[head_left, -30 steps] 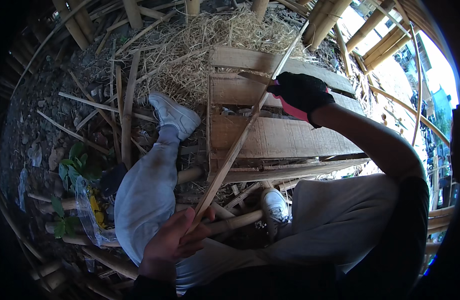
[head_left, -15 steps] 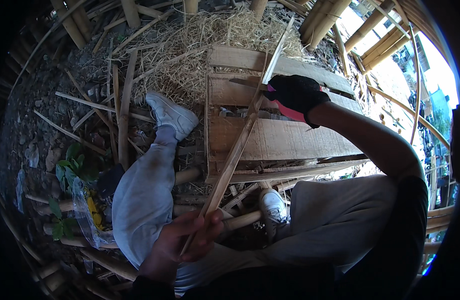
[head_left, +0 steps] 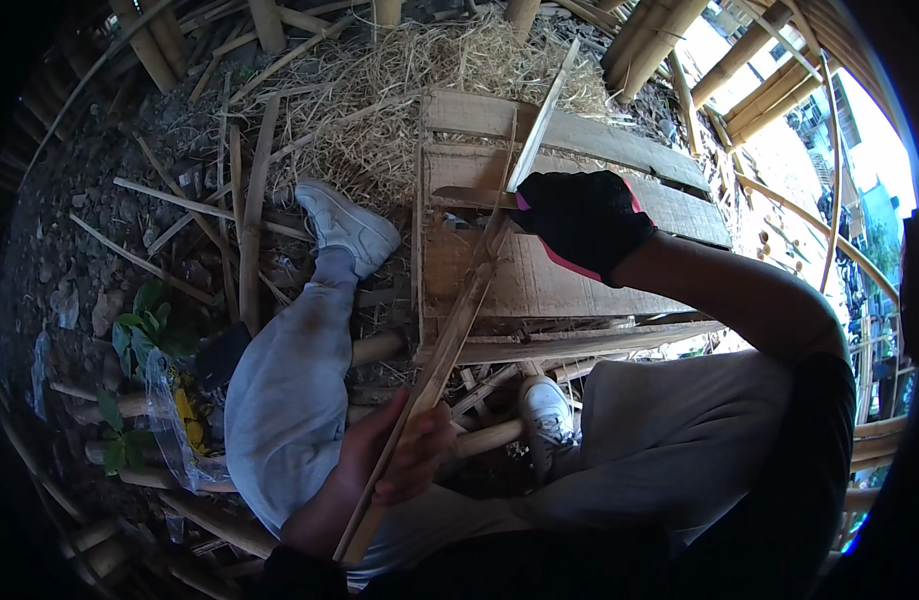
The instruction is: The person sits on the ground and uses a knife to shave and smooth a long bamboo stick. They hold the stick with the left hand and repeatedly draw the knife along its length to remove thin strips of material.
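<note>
My bare left hand is closed around the lower part of a long split bamboo strip, which slants from my lap up to the far right. My gloved right hand, in black and pink, grips a knife; its handle is hidden in the fist. The knife blade points left and crosses the strip, where a thin sliver stands apart from the pale upper length. Beneath lies a slatted wooden crate, between my legs.
Straw shavings are heaped beyond the crate. Loose bamboo pieces lie on the stony ground to the left. A leafy plant and a clear plastic bag are at lower left. Bamboo poles stand at the far right.
The knife and my right hand have come slightly nearer along the strip. The strip's lower end now reaches further past my left hand, and the sliver stands further apart.
</note>
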A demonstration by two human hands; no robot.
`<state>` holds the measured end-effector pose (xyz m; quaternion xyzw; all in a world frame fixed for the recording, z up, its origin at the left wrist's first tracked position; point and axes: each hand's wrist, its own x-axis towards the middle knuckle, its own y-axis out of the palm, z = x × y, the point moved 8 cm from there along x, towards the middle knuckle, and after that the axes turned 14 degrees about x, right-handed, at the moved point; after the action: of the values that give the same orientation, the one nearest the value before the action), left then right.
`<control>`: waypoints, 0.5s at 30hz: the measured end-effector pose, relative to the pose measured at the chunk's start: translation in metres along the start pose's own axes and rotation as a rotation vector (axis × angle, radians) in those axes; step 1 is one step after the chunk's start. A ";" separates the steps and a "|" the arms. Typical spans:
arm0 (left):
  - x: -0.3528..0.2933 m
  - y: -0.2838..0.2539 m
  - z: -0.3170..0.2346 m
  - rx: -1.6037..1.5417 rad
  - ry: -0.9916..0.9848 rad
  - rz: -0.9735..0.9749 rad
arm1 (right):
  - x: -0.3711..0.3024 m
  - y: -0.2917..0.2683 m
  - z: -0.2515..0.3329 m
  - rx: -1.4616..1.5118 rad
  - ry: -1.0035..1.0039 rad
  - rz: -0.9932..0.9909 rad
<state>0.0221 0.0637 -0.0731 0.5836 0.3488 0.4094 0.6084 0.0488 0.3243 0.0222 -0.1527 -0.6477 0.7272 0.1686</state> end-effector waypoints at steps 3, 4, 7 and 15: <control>0.000 0.000 0.001 -0.011 0.026 -0.017 | -0.001 -0.002 0.003 -0.054 -0.006 -0.031; 0.000 0.003 0.001 -0.036 0.038 -0.017 | -0.002 -0.004 0.005 -0.064 -0.016 -0.050; -0.004 0.001 0.002 -0.027 0.033 -0.090 | -0.003 -0.009 0.009 -0.123 0.004 -0.065; -0.013 -0.008 0.001 0.213 -0.066 -0.281 | -0.015 0.002 0.024 -0.297 0.004 -0.178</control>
<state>0.0186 0.0515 -0.0821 0.6034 0.4479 0.2618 0.6056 0.0522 0.2961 0.0234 -0.1197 -0.7585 0.6055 0.2091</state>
